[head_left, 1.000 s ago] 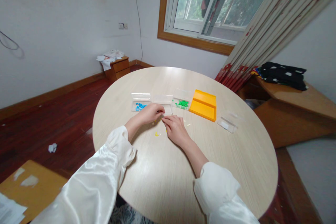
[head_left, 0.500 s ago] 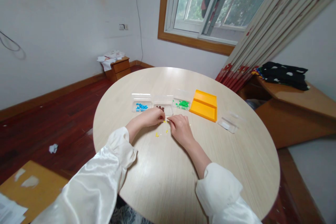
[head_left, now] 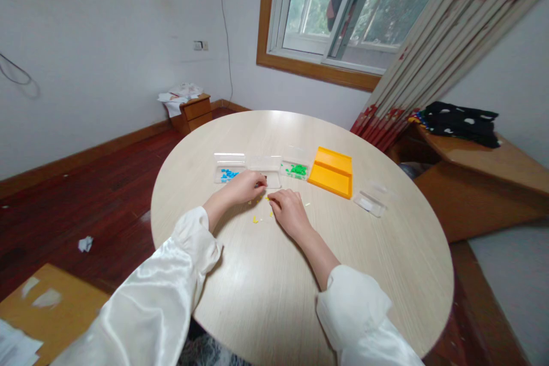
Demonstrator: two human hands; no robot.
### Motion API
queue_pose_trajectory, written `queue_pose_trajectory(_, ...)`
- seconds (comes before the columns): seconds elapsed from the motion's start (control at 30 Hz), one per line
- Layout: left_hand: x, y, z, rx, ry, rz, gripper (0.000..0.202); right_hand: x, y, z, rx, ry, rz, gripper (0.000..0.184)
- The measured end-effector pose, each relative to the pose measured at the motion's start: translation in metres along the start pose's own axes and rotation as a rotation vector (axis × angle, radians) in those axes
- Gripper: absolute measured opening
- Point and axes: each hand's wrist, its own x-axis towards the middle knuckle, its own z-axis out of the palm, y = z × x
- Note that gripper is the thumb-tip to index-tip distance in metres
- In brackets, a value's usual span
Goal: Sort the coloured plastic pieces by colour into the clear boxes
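Note:
My left hand [head_left: 247, 186] is closed, thumb and fingers curled together at the front of a clear plastic box [head_left: 274, 186] with small brown pieces, mostly hidden behind it. Whatever its fingertips hold is too small to make out. To its right, my right hand [head_left: 289, 213] is low over the table, its fingers drawn together. A tiny yellow piece [head_left: 267, 198] shows right at these fingertips; whether it is gripped is unclear. More small yellow pieces [head_left: 255, 219] lie scattered on the wood in front of the hands.
On the round table [head_left: 257, 297] stand a clear box of blue pieces [head_left: 229, 175], a clear box of green pieces [head_left: 297, 170], an open orange case [head_left: 330, 173] and, farther right, another clear box [head_left: 369, 204]. A dark cloth [head_left: 461, 123] lies on the side desk.
My left hand has lifted slightly up and away from the yellow pieces, towards the box with brown pieces. My right hand has shifted a little; the whole view has moved slightly.

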Motion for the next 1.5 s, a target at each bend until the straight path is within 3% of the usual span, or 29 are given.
queue_pose_trajectory(0.5,0.0,-0.002,0.001,0.012,0.006,-0.036,0.022,0.004,-0.008,-0.001,-0.075,-0.06,0.011,0.017)
queue_pose_trajectory(0.73,0.0,-0.001,-0.002,-0.006,-0.084,-0.012,0.021,0.002,-0.003,0.003,-0.065,-0.02,-0.044,0.017)
queue_pose_trajectory(0.83,-0.001,0.0,-0.002,0.003,-0.103,-0.022,0.021,0.003,0.001,0.003,-0.039,0.064,-0.078,0.015)
queue_pose_trajectory(1.03,-0.001,0.0,-0.004,0.043,-0.104,-0.048,0.02,0.005,0.031,-0.005,0.038,0.314,-0.023,0.017)
queue_pose_trajectory(1.3,-0.005,0.014,-0.013,0.105,-0.21,-0.153,0.016,-0.001,0.095,-0.03,0.118,0.66,0.158,0.017)
queue_pose_trajectory(1.5,-0.005,0.015,-0.013,0.135,-0.257,-0.165,0.018,-0.006,0.13,-0.035,0.093,0.721,0.243,0.02)
